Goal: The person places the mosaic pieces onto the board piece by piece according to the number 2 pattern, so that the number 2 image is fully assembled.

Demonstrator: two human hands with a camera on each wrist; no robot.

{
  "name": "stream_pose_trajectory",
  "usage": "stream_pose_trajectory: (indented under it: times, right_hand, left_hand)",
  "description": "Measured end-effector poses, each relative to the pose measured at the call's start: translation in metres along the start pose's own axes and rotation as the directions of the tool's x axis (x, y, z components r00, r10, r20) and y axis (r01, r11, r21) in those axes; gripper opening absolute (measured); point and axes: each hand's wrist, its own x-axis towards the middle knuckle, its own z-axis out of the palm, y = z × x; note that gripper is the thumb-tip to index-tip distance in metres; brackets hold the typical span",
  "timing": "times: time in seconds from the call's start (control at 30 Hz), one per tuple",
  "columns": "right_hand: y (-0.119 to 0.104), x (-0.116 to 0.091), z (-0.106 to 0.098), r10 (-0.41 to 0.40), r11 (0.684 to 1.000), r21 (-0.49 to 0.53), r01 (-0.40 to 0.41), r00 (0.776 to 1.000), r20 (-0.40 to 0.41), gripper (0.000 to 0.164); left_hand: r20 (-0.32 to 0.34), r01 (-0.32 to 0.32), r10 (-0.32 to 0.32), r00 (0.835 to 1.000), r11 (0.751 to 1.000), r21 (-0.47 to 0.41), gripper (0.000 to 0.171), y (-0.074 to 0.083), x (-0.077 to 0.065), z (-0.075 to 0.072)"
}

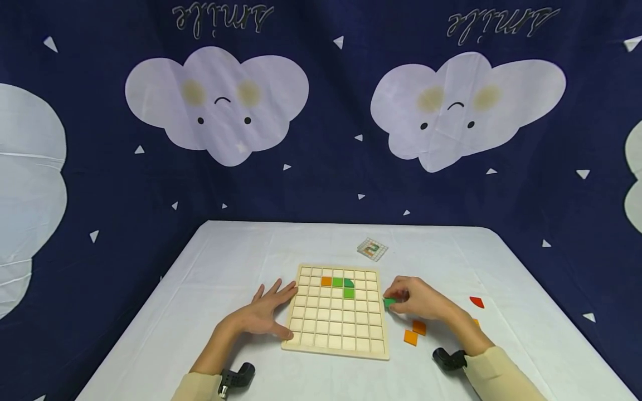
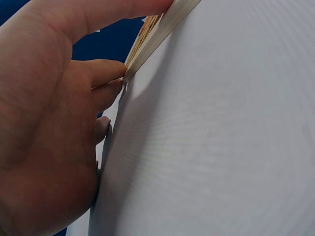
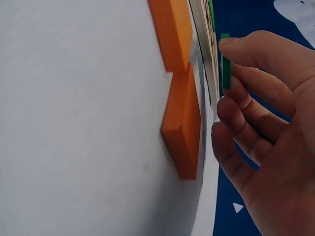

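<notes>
A wooden grid board lies on the white table. Set in its upper cells are an orange square, a light green square, a dark green piece with a rounded corner and, below that, another light green square. My left hand is spread at the board's left side, thumb and fingertips touching its edge. Just beyond the right edge, my right hand pinches a green tile between thumb and fingers. That tile is seen edge-on in the right wrist view, its full shape hidden.
Orange square tiles lie near my right hand, one partly hidden by the forearm. Farther right is a red piece with a curved side. Behind the board rests a small card printed with a coloured grid. A dark blue cloth hangs behind the table.
</notes>
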Motion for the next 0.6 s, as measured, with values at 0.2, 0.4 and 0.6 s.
stream_pose_trajectory:
  times: [0.2,0.4,0.6]
  right_hand:
    - [-0.003,0.004,0.003,0.012,1.000,0.008,-0.012,1.000,0.008,0.021]
    - [-0.009,0.013,0.007,0.008,1.000,0.018,-0.008,1.000,0.007,0.020]
    - [-0.015,0.022,0.010,0.003,0.999,0.038,-0.004,1.000,0.015,0.024]
  left_hand:
    - [0.007,0.006,-0.006,1.000,1.000,0.002,0.106,0.000,0.000,0.001]
    - [0.007,0.009,-0.009,1.000,1.000,0.003,0.106,-0.001,0.000,0.001]
    - [0.007,0.022,-0.022,1.000,1.000,0.017,0.107,0.000,0.001,0.000]
